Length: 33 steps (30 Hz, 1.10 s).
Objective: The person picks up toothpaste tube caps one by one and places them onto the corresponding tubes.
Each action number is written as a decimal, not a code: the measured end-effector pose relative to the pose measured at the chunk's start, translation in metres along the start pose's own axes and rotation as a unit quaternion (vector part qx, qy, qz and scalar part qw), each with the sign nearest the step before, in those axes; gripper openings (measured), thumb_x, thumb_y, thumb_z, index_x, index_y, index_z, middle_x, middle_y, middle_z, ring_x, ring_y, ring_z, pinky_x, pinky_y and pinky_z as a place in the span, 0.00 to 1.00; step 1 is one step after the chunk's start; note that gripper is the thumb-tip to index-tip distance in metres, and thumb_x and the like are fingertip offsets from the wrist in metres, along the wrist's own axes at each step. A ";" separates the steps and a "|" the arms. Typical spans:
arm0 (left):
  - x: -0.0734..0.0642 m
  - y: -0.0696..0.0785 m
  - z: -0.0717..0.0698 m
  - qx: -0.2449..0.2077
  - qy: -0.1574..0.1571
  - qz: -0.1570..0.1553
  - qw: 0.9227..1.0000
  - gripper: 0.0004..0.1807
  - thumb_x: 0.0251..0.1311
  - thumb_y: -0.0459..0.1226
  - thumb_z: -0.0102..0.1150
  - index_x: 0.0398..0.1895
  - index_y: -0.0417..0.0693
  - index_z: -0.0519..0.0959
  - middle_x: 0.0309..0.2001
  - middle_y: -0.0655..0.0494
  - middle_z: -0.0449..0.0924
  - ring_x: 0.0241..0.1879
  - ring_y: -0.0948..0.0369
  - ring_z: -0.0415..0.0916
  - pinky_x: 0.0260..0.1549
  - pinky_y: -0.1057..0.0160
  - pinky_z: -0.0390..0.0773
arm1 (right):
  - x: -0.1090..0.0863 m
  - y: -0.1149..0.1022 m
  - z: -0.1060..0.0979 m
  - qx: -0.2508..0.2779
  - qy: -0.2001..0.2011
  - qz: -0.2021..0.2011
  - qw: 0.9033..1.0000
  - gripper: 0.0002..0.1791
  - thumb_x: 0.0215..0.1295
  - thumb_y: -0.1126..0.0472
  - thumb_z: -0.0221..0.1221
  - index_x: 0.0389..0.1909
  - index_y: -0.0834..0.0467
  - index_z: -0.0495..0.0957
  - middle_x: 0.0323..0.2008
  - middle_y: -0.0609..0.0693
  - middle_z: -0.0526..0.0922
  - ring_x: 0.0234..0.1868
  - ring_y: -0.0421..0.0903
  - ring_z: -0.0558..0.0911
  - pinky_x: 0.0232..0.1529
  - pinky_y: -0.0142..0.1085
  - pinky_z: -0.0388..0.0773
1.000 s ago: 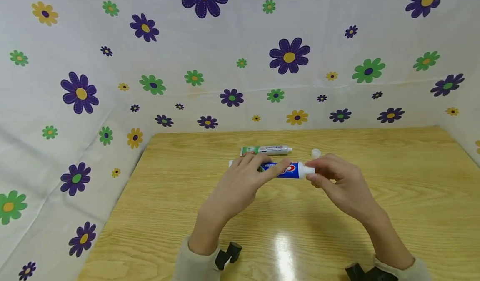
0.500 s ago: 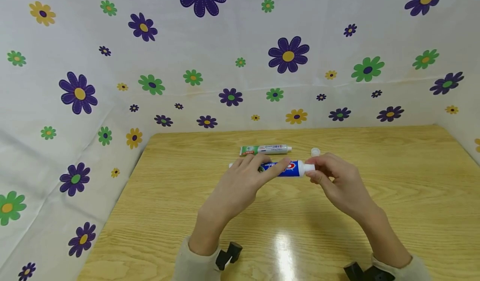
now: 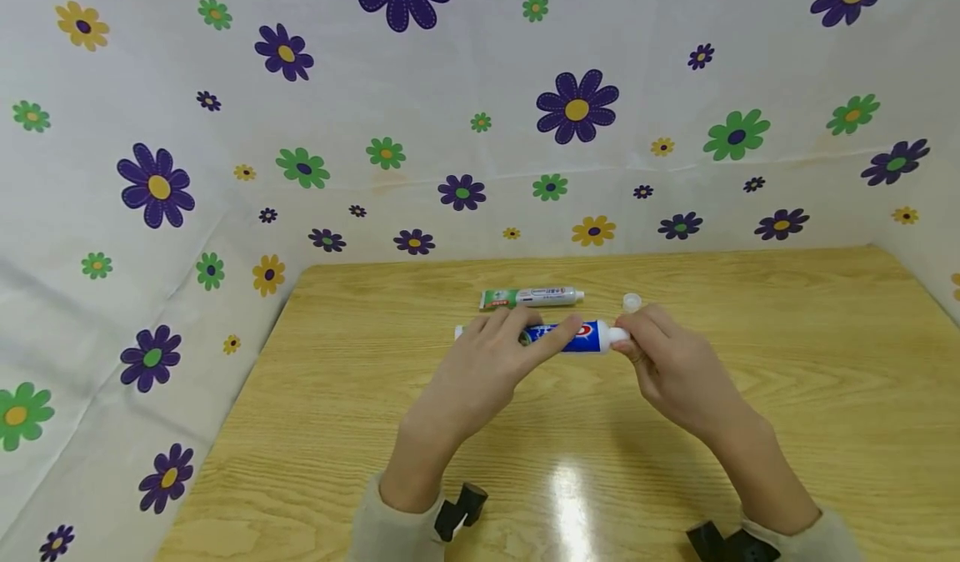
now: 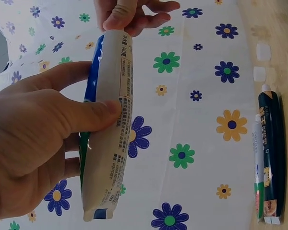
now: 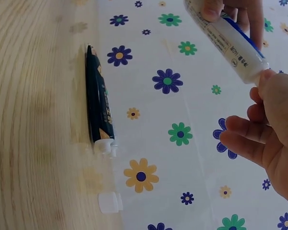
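Toothpaste tube (image 3: pixel 588 337), blue and white: staying level at centre frame; my left grip (image 3: pixel 480 362) is holding its body, my right grip (image 3: pixel 678 370) is pinching its white end. Second tube (image 3: pixel 536 298), white cap (image 3: pixel 632 302): lying on the table (image 3: pixel 345 370), slightly higher in frame.

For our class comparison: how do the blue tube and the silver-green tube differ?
The blue tube has a blue front with a white shoulder; the silver-green tube is silvery with a green tail end. The blue tube is held up in the left grip; the silver-green tube lies on the table. Both point a narrow white end right in the head view.
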<state>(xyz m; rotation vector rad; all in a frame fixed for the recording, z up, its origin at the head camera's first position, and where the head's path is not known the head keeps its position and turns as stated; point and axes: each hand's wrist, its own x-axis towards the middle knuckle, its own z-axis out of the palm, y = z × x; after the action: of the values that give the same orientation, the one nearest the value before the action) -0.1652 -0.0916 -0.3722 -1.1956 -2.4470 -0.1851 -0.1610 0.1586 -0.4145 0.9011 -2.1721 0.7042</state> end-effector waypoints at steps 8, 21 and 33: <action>0.001 0.004 -0.003 0.038 0.000 0.012 0.999 0.38 0.65 0.26 0.60 0.73 0.67 0.64 0.48 0.50 0.75 0.49 0.51 0.76 0.54 0.49 0.77 | -0.003 -0.004 -0.003 0.051 -0.052 0.047 0.996 0.19 0.80 0.50 0.38 0.36 0.56 0.71 0.30 0.42 0.66 0.28 0.34 0.62 0.25 0.25 0.62; -0.001 0.001 0.001 0.039 0.002 0.005 0.999 0.37 0.64 0.28 0.61 0.72 0.68 0.66 0.50 0.50 0.76 0.51 0.52 0.77 0.54 0.51 0.78 | 0.002 -0.020 -0.002 0.201 -0.148 0.296 0.922 0.21 0.82 0.56 0.38 0.29 0.58 0.69 0.23 0.50 0.75 0.24 0.45 0.75 0.24 0.35 0.74; 0.000 0.001 0.002 0.020 0.026 0.013 0.999 0.35 0.63 0.27 0.62 0.69 0.67 0.70 0.50 0.52 0.77 0.52 0.53 0.77 0.54 0.49 0.78 | 0.002 -0.019 -0.002 0.247 -0.102 0.308 0.913 0.23 0.82 0.58 0.39 0.26 0.61 0.72 0.20 0.50 0.76 0.21 0.44 0.77 0.23 0.36 0.78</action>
<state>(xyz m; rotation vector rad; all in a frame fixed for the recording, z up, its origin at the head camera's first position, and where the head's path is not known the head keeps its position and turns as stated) -0.1653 -0.0907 -0.3742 -1.1894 -2.3779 -0.1578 -0.1468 0.1471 -0.4078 0.5161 -2.5365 1.5829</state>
